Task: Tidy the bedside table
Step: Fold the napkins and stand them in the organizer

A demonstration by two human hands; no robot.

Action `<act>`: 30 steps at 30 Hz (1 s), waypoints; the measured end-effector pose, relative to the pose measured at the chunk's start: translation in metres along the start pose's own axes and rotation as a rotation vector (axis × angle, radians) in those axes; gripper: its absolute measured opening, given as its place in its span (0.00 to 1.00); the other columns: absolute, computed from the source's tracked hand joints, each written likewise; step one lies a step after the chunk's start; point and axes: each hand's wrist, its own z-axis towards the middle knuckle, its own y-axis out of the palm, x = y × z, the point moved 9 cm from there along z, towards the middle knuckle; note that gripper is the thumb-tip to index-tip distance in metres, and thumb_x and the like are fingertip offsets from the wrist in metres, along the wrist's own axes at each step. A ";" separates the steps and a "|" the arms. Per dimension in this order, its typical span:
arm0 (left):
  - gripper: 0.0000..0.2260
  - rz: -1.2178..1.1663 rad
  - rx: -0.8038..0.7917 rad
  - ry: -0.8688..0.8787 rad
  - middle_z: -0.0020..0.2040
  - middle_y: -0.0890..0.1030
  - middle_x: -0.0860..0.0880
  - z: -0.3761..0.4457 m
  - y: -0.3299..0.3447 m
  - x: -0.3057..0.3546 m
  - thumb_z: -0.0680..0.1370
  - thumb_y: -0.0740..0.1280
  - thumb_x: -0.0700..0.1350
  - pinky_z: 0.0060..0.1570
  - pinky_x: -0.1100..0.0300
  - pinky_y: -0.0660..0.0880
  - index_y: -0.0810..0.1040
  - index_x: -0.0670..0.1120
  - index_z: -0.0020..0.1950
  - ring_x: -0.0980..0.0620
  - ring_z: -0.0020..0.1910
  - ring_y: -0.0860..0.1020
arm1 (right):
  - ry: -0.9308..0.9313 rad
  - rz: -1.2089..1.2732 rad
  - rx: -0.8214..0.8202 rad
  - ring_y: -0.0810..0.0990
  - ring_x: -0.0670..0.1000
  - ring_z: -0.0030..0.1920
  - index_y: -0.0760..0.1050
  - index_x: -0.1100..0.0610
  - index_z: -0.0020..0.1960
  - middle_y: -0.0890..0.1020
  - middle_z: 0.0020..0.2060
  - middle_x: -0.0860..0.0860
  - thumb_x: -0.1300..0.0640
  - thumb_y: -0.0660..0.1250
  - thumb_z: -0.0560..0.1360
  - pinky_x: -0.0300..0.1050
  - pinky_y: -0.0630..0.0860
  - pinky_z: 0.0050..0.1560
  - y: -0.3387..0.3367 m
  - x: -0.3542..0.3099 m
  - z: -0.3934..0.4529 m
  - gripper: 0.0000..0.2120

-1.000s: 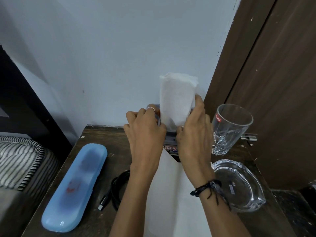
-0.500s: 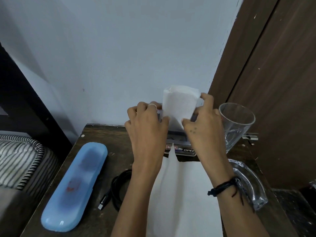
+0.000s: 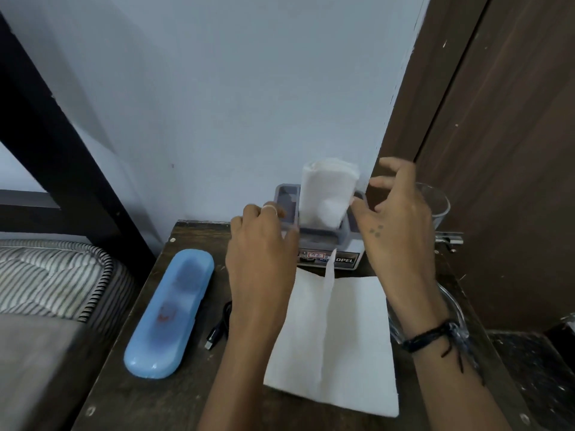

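A folded white tissue (image 3: 326, 194) stands upright in the slot of a grey tissue box (image 3: 323, 244) at the back of the dark wooden bedside table (image 3: 193, 241). My left hand (image 3: 264, 253) rests against the box's left front side, fingers curled on its rim. To the right of the tissue, my right hand (image 3: 395, 219) hovers with its fingers spread, holding nothing. A second white tissue sheet (image 3: 336, 337) lies flat on the table in front of the box, partly under my forearms.
A long light-blue plastic case (image 3: 169, 312) lies at the table's left. A black cable (image 3: 221, 325) sits beside it. A drinking glass (image 3: 435, 206) and a glass ashtray (image 3: 451, 306) stand at the right, near a brown door. A striped mattress (image 3: 49, 275) lies left.
Both hands pinched the folded tissue and pushed it down into the box. Now my right hand has let go and pulled back to the right, and my left hand has dropped onto the box.
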 end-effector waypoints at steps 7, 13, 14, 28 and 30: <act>0.12 -0.014 -0.189 -0.191 0.49 0.76 0.45 -0.062 0.003 -0.040 0.78 0.60 0.50 0.40 0.57 0.67 0.72 0.41 0.52 0.50 0.44 0.72 | 0.283 -0.013 -0.314 0.76 0.51 0.55 0.66 0.50 0.62 0.77 0.59 0.49 0.42 0.62 0.75 0.42 0.66 0.47 0.025 0.038 -0.082 0.20; 0.25 -0.190 -0.437 -0.366 0.64 0.74 0.43 -0.069 0.037 -0.048 0.78 0.59 0.54 0.51 0.55 0.67 0.57 0.45 0.71 0.43 0.61 0.73 | 0.477 0.152 -0.400 0.78 0.51 0.53 0.63 0.46 0.63 0.76 0.51 0.46 0.36 0.60 0.72 0.50 0.73 0.55 0.044 0.059 -0.099 0.24; 0.27 -0.236 -0.446 -0.380 0.65 0.73 0.43 -0.068 0.038 -0.048 0.78 0.59 0.55 0.54 0.53 0.67 0.54 0.47 0.72 0.43 0.63 0.72 | 0.464 0.154 -0.377 0.78 0.51 0.52 0.63 0.46 0.62 0.76 0.50 0.45 0.36 0.60 0.72 0.50 0.74 0.54 0.042 0.059 -0.097 0.23; 0.08 -0.752 -0.655 -0.358 0.47 0.81 0.51 -0.086 0.070 0.003 0.80 0.55 0.52 0.54 0.52 0.77 0.68 0.55 0.58 0.51 0.48 0.80 | 0.444 0.037 -0.302 0.75 0.46 0.44 0.74 0.50 0.56 0.77 0.39 0.40 0.33 0.55 0.72 0.44 0.66 0.45 0.003 0.062 -0.085 0.25; 0.06 -0.516 -0.592 -0.298 0.49 0.80 0.49 -0.086 0.070 -0.003 0.80 0.57 0.49 0.55 0.48 0.76 0.72 0.50 0.51 0.48 0.51 0.78 | 0.409 -0.188 -0.367 0.76 0.52 0.49 0.75 0.52 0.57 0.81 0.46 0.48 0.35 0.57 0.74 0.44 0.64 0.45 -0.003 0.067 -0.083 0.25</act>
